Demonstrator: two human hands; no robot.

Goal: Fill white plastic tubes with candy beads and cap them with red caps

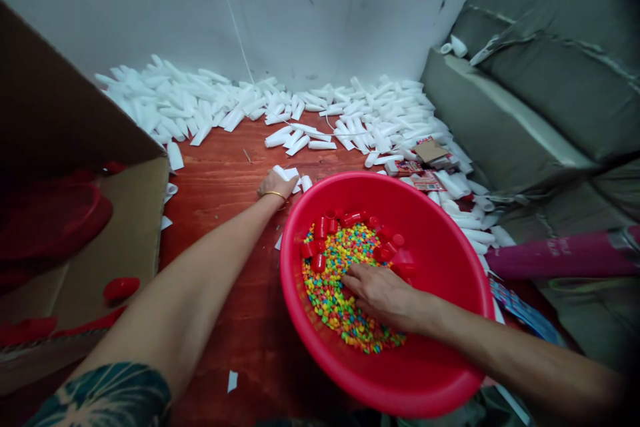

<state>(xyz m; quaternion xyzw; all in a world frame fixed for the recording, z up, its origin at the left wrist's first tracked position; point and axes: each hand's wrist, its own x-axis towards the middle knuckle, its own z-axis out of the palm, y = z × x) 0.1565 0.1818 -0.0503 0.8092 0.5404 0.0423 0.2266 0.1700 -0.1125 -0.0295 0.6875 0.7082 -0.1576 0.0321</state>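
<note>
A big red basin [445, 247] holds a layer of small multicoloured candies [345, 320], with several red plastic caps [320, 262] lying on them. Inside it, my right hand [377, 290] is bent down into the candies, fingers curled together. A bit of red shows under those fingers; what they hold, if anything, is hidden. My left hand [273, 185] reaches past the basin's left rim to the wooden surface, closed around a white tube [286, 174]. Another white tube [306, 183] lies just right of it, near the rim.
White tubes [200, 107] lie heaped along the wall. Printed packets [425, 180] rest among them at right. Wrapped bales [520, 113] are stacked on the right, beside a pink cylinder [555, 255]. An open cardboard box [135, 227] with red pieces stands at left.
</note>
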